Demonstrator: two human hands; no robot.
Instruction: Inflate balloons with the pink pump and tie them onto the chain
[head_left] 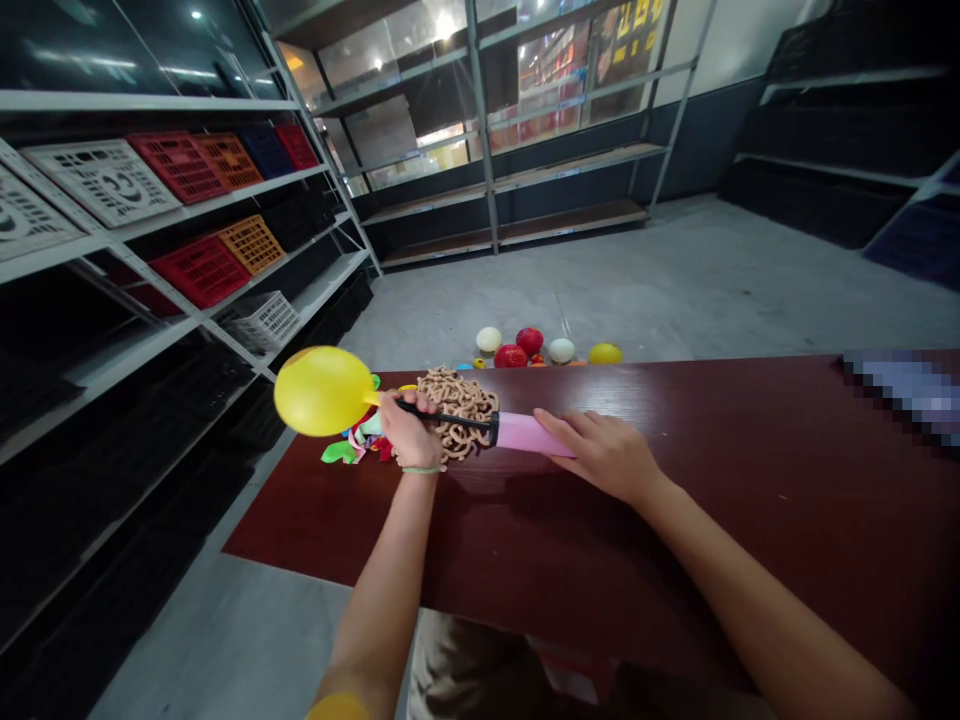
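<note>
A yellow balloon (322, 391), partly inflated, points left from my left hand (409, 432). My left fingers are closed around its neck and the black end of a balloon pump (531, 434). The pump lies level across the front of me, its black rod drawn out of the pink barrel. Around that barrel's right end my right hand (607, 455) is wrapped. Behind and below the rod, a heap of tan rings or loops (469, 400) rests on the table. Limp coloured balloons (341, 452) lie beside the heap, partly hidden by my left hand.
The dark red-brown table (570, 540) spans the front. Beyond its far edge, inflated balloons (529, 341) in red, white and yellow sit on the grey floor. Shelves at left hold coloured plastic crates (202, 270). A metal rack (491, 190) stands at the back. A pixelated patch covers the table's right end.
</note>
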